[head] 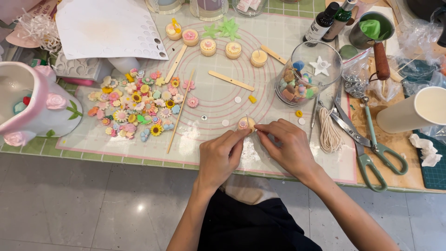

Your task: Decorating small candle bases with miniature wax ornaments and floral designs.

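A small round candle cup (245, 123) with pink decoration and a thin wick sits on the pale work mat (218, 93) near its front edge. My left hand (219, 156) pinches the cup's left side with thumb and fingers. My right hand (286, 147) holds its right side, fingertips at the rim by the wick. Both hands meet over the cup. A row of several similar small candles (207, 46) stands at the far side of the mat.
A heap of small coloured wax flowers (137, 109) lies left, with a long thin stick (181, 110) and flat wooden sticks (231, 80) nearby. A glass jar of wax pieces (302, 76), coiled wick cord (329, 132), green-handled scissors (374, 151) and a white cup (418, 111) stand right. A pink-and-white pitcher (35, 104) is far left.
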